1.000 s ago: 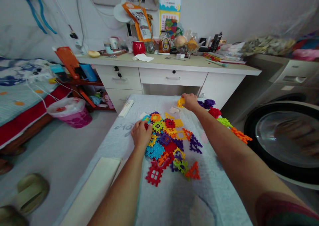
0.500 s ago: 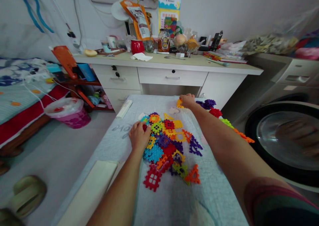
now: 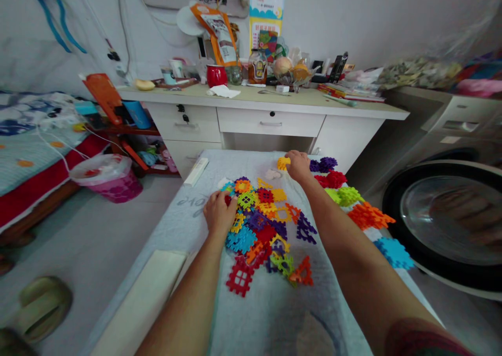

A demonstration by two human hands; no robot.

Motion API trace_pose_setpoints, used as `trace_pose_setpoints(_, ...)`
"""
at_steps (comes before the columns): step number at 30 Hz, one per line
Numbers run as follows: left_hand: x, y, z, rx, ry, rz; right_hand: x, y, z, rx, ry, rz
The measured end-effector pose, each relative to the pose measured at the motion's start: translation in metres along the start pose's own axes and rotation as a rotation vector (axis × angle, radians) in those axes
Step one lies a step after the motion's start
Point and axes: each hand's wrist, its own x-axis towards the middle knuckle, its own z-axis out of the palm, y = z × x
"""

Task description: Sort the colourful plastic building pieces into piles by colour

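Observation:
My left hand (image 3: 220,213) rests at the left side of a mixed heap of plastic interlocking pieces (image 3: 258,221). Its thumb and fingers close round a red interlocking piece (image 3: 228,201), mostly hidden by them. At the table's far end, my right hand (image 3: 298,165) has its fingers curled at the edge of a small stack of yellow interlocking pieces (image 3: 282,163); the fingertips are partly hidden. Sorted piles run down the right edge: purple pieces (image 3: 323,164), red pieces (image 3: 331,179), green pieces (image 3: 345,195), orange pieces (image 3: 370,216) and blue pieces (image 3: 394,252).
The cloth-covered table (image 3: 184,225) carries a white strip-like box (image 3: 196,172) at the far left. Behind it stands a white desk (image 3: 270,121) with jars and fruit. A washing machine (image 3: 443,131) is on the right, a pink bin (image 3: 112,181) on the left.
My right hand has shifted slightly right, showing more of the yellow stack. The view has turned a little, and more of the orange and blue piles shows. My left hand stays put.

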Motion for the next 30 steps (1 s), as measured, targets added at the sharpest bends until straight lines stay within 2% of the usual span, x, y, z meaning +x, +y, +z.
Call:
trace_pose_setpoints(4, 0.0, 0.001, -0.001, 0.008, -0.01, -0.005, -0.017, 0.006, 0.006, 0.028, -0.057, 0.07)
trace_pose_setpoints(11, 0.0, 0.001, -0.001, 0.007, -0.014, -0.002, -0.028, -0.001, 0.026, 0.037, -0.121, -0.05)
trace_pose_setpoints(15, 0.0, 0.001, -0.001, 0.001, -0.008, 0.001, -0.026, -0.001, 0.034, 0.044, -0.16, -0.06)
trace_pose_setpoints(25, 0.0, 0.001, -0.001, 0.01, -0.009, 0.003, -0.024, 0.004, 0.049, 0.159, -0.113, -0.063)
trace_pose_setpoints(30, 0.0, 0.002, -0.001, 0.016, -0.006, 0.002, -0.023, 0.004, 0.053, 0.134, -0.082, -0.027)
